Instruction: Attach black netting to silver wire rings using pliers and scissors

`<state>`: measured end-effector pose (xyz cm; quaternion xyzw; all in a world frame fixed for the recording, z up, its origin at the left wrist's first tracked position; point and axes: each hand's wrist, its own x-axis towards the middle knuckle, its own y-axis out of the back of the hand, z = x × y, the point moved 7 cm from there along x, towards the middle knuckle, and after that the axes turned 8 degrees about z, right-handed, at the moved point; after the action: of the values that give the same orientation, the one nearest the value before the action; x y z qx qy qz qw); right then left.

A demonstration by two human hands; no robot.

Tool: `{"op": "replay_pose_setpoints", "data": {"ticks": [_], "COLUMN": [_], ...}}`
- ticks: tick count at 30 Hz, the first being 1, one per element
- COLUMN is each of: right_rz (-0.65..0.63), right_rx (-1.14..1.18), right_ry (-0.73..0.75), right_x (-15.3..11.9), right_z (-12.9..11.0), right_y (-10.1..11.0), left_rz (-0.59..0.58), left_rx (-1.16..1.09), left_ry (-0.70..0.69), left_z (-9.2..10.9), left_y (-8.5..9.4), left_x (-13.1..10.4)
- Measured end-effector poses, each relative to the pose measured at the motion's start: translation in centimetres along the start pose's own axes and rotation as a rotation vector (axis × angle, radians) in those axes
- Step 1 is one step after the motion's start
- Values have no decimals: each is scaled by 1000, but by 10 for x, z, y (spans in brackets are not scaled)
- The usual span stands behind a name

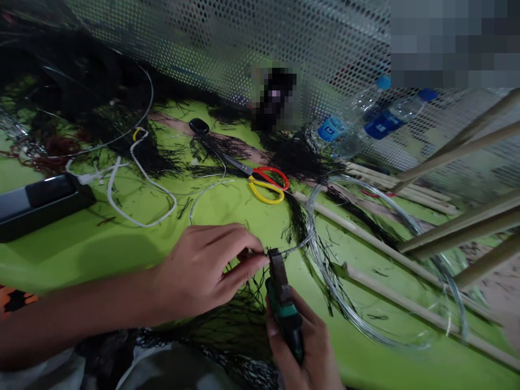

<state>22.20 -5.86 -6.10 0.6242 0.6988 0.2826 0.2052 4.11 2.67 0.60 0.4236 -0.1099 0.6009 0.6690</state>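
My left hand [211, 268] reaches in from the left, thumb and forefinger pinched on the end of a thin wire [296, 248]. My right hand [314, 341] is closed around a pair of pliers [280, 279] with green and black handles. The jaws point up and meet the wire just right of my left fingertips. From there the wire runs right towards a large loose coil of silvery wire [325, 273]. Black netting [231, 330] lies below my hands, partly covered by them. Scissors [266, 197] with red and yellow handles lie beyond my fingers.
A white cable [142, 223] and a dark box-like device [49, 200] lie left on the green surface [134, 252]. Bamboo sticks [365, 238] stretch across the right. Two water bottles [384, 123] stand near a perforated panel [227, 49]. More black netting [73, 81] is heaped far left.
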Motion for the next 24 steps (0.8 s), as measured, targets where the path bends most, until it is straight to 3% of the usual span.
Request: {"op": "replay_pose_setpoints", "data": {"ticks": [2,6,12,19,24], "right_rz": [-2,-17,50,71,68], "right_rx": [7,64,69,92,98], "right_ry": [6,18,-98,-94,-132], "right_x": [1,2,-13,-23,-23], "right_z": [0,-4,3,17,5], "right_y": [0,3,11,12,19], "left_rz": [-40,-7,25,86,120], "left_rx": [71,168,266,349,407], "left_ry": [-31,-145,-315,-373,-471], "left_z": [1,5,13,14,16], "left_y": [-2,0,-1,4,8], "left_x": [-1,-1,-4,-4,-5]}}
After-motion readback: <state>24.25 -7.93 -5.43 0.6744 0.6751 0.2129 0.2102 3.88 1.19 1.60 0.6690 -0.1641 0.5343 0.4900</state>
